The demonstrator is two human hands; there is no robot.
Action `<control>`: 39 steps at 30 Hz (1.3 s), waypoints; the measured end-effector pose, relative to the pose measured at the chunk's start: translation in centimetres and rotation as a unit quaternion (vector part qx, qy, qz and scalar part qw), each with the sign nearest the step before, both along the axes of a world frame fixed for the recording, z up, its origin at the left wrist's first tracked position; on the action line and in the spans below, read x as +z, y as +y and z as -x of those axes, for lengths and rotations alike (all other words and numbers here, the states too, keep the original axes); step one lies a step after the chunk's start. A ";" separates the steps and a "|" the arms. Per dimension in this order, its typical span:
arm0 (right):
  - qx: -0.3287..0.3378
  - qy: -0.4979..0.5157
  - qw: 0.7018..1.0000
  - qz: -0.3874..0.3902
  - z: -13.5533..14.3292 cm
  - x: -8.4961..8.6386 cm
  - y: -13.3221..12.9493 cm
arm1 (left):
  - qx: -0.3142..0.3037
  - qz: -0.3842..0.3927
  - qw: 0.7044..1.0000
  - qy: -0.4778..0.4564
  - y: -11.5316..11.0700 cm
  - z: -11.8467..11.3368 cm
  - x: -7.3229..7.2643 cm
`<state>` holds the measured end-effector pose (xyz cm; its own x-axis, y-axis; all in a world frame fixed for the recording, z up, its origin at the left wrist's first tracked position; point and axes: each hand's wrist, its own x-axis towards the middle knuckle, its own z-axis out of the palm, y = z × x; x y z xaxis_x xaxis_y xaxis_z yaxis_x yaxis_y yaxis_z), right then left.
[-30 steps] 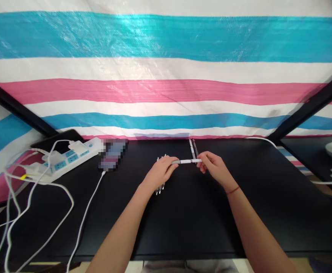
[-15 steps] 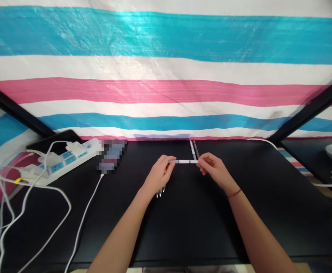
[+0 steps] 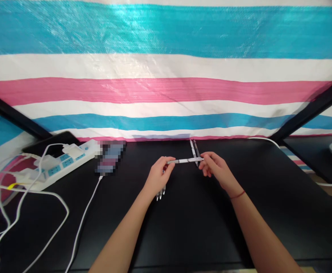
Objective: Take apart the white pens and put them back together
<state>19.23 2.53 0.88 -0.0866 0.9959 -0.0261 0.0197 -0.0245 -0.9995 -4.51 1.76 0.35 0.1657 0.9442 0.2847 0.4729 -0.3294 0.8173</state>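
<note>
A slim white and grey pen [image 3: 184, 160] lies level between my hands, above the black table [image 3: 200, 227]. My left hand [image 3: 158, 172] pinches its grey left end between thumb and fingers. My right hand [image 3: 215, 165] grips the right end, which looks like a clear cap or sleeve. Below my left palm, several pens with silver tips [image 3: 160, 194] lie side by side, mostly hidden by the hand. Just behind the held pen, a white pen [image 3: 193, 147] and a dark pen [image 3: 196, 147] rest near the back edge, partly covered by it.
On the left stands a white power strip [image 3: 66, 165] with plugs and tangled white cables [image 3: 66, 204]. A phone [image 3: 111, 157], blurred out, lies beside it on a charging cable. A striped sheet [image 3: 166, 91] hangs behind the table. Black frame bars [image 3: 305, 104] slope at both sides.
My right hand has shifted slightly right, and the piece between my hands now spans longer, with a slight upward tilt at its right end. My left hand has hardly moved.
</note>
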 end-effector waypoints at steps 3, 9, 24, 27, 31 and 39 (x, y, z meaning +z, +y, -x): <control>0.019 -0.021 1.000 -0.013 -0.1 0.0 0.0 | -0.001 0.000 1.000 -0.002 -0.1 -0.1 0.1; 0.008 0.011 1.000 -0.002 0.0 -0.2 0.1 | 0.000 0.024 1.000 -0.013 -0.2 -0.2 0.1; 0.052 0.015 0.999 -0.007 0.2 0.1 -0.3 | 0.019 0.060 0.998 -0.020 -0.5 -0.3 0.9; 0.046 0.052 0.997 -0.028 0.3 0.4 -0.4 | 0.024 0.060 0.997 -0.031 -0.5 -0.3 0.7; 0.023 0.028 0.999 0.004 0.4 0.3 -0.3 | 0.007 0.059 0.997 -0.049 -0.4 -0.4 0.6; 0.016 0.013 0.999 -0.041 0.5 0.1 -0.2 | 0.014 0.070 0.996 -0.059 -0.4 -0.4 0.9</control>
